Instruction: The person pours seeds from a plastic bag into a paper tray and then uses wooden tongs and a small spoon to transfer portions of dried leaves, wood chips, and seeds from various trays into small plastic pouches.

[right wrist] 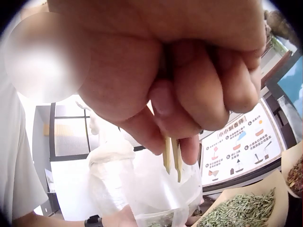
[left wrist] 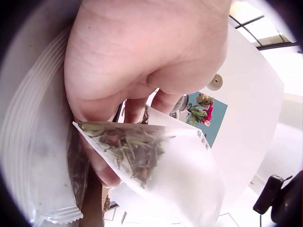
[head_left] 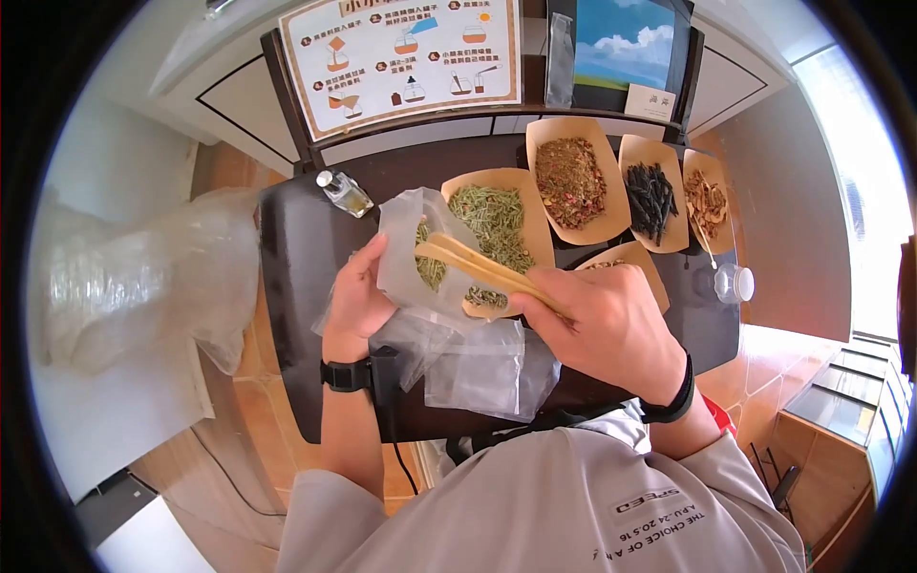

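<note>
My left hand [head_left: 358, 298] holds a translucent white sachet bag [head_left: 399, 250] with its mouth spread wide. Dried green herb pieces [left wrist: 128, 153] lie inside it in the left wrist view. My right hand [head_left: 611, 320] pinches a pair of wooden tongs [head_left: 482, 270], whose tips reach over the bag's mouth in the head view. In the right wrist view, the two tong tips [right wrist: 173, 163] point down above the bag [right wrist: 156, 201]. Just behind the bag stands a paper tray [head_left: 538, 244] of dried green herb. Flat clear plastic bags [head_left: 473, 372] lie below both hands.
More paper tubs hold brown-red crumbs [head_left: 571, 181], black strips [head_left: 651, 201] and tan chips [head_left: 705, 202]. A small glass bottle [head_left: 346, 194] stands back left, and a clear jar [head_left: 734, 284] lies at right. An instruction sign [head_left: 401, 62] edges the table's back.
</note>
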`<state>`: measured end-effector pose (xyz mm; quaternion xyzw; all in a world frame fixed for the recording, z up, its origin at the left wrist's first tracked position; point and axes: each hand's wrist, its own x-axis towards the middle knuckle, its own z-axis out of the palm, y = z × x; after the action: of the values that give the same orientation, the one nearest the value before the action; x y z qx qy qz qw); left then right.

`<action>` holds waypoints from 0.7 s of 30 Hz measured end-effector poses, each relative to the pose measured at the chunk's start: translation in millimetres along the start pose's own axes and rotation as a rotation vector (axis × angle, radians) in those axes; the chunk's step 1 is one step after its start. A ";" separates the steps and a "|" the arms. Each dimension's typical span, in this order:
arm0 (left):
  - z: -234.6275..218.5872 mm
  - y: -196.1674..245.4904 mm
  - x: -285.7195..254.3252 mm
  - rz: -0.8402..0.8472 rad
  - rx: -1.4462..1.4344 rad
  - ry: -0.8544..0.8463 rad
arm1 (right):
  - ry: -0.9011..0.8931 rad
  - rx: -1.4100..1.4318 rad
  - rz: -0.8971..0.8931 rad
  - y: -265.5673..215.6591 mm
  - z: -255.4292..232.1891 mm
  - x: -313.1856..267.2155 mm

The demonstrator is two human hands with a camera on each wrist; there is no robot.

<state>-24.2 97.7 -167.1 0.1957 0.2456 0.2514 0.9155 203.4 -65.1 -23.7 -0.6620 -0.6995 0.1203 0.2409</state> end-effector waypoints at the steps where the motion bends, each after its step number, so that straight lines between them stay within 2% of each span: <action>1: 1.3 0.1 -0.1 0.009 -0.014 -0.033 | 0.000 -0.001 -0.006 1.5 -1.5 1.5; 3: 3.9 0.5 -0.9 0.031 -0.030 -0.051 | 0.123 0.149 0.008 6.3 -7.0 2.5; 4: 6.4 1.5 -0.6 0.047 -0.043 -0.073 | 0.121 0.145 0.001 9.1 -6.8 3.8; 6: 16.0 4.7 -2.2 0.078 -0.067 -0.075 | 0.275 0.135 0.111 19.3 -1.5 7.1; 8: 19.6 4.6 -3.8 0.096 -0.085 -0.072 | 0.220 0.068 0.115 33.2 9.7 14.1; 10: 18.5 4.0 -5.2 0.126 -0.088 -0.104 | 0.067 -0.114 0.080 40.5 25.2 19.7; 11: 16.4 3.6 -5.4 0.124 -0.086 -0.104 | 0.020 -0.144 0.122 39.4 27.6 20.8; 14: 7.2 3.7 -3.8 0.134 -0.070 -0.194 | 0.001 -0.118 0.072 45.4 22.0 13.2; 16: 3.6 5.2 -0.5 0.083 -0.149 -0.387 | -0.017 -0.098 0.099 47.1 5.1 7.5; 18: 6.9 5.5 -1.0 0.086 -0.123 -0.375 | -0.034 -0.081 0.133 49.3 -1.4 5.2; 20: 6.8 4.1 -1.7 0.088 -0.093 -0.362 | 0.090 -0.064 0.214 55.6 -0.4 8.5; 21: 4.6 3.8 -1.8 0.075 -0.075 -0.300 | 0.051 -0.090 0.248 59.1 2.5 11.5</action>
<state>-24.4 98.7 -161.0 0.2056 0.0890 0.2621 0.9387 253.4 -47.8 -52.7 -0.7564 -0.6106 0.1010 0.2119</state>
